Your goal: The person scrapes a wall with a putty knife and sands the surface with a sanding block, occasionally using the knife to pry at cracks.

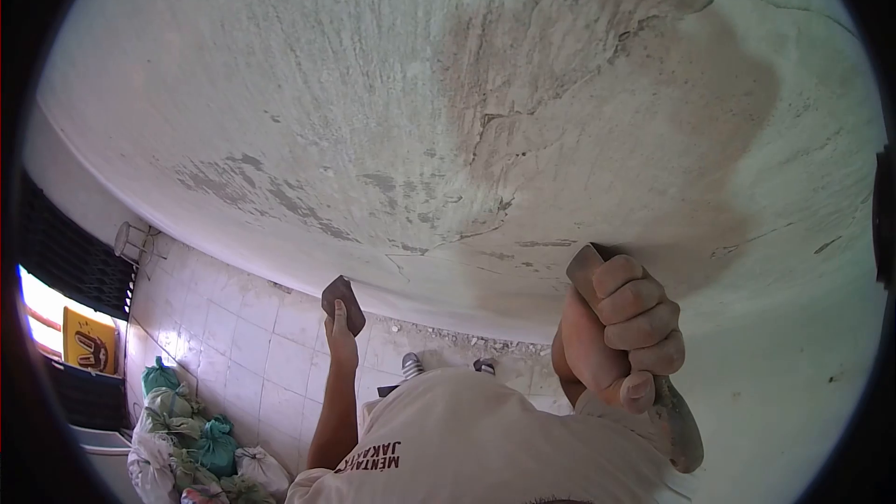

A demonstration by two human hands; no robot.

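Note:
My right hand (627,329) is clenched around a scraper (679,425). Its dusty handle sticks out below my fist, and its blade end (584,267) rests against the wall (420,112). That wall is whitish, with cracks, flaked paint and a large brown bare patch. My left hand (342,334) hangs lower and further left, away from the wall, and pinches a small dark brown piece that looks like sandpaper (343,299). My white shirt with printed letters (467,439) fills the bottom middle of the view.
A pale tiled floor (243,345) lies below, with rubble along the foot of the wall. Several tied sacks (201,443) are piled at the lower left. A wire stand (135,243), a yellow sign (89,341) and a black grille stand at the left. My shoes (413,364) show near the wall.

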